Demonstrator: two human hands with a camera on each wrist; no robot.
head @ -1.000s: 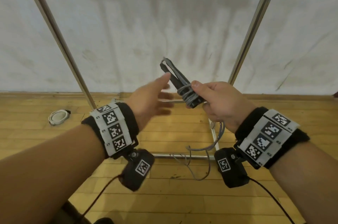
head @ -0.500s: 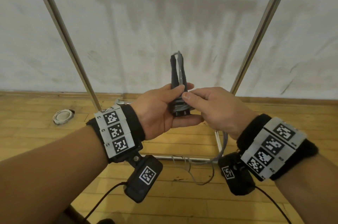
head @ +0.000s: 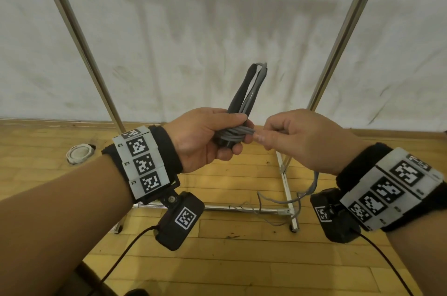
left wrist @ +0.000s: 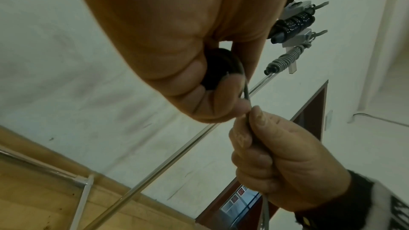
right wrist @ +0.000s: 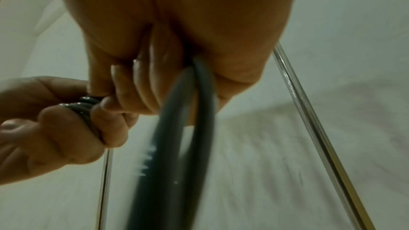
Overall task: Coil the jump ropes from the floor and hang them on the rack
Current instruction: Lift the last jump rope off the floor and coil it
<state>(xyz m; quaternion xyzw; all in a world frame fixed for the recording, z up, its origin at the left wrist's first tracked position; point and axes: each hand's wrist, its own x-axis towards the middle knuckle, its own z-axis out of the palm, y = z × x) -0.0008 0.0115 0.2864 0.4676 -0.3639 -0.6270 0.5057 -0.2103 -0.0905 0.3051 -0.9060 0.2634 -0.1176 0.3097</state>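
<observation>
A grey jump rope with black handles (head: 249,92) stands upright in my left hand (head: 212,137), whose fingers curl round the handles and the turns of cord (head: 235,132) wound about them. My right hand (head: 297,141) pinches the grey cord just right of the wraps, in the left wrist view (left wrist: 249,104) too. The loose cord (right wrist: 183,128) runs out under my right palm and hangs to the floor (head: 312,187). The rack's two steel uprights (head: 79,37) (head: 343,34) stand behind my hands. Coiled ropes (left wrist: 294,22) hang on rack hooks in the left wrist view.
The rack's base bars (head: 285,184) lie on the wooden floor below my hands, with the rope's tail (head: 263,201) across them. A white coiled rope (head: 79,151) lies on the floor at left. A white wall stands close behind the rack.
My left hand came in and took the handles, which tipped upright. My right hand let go of the bundle and moved right, drawing the cord out to the side.
</observation>
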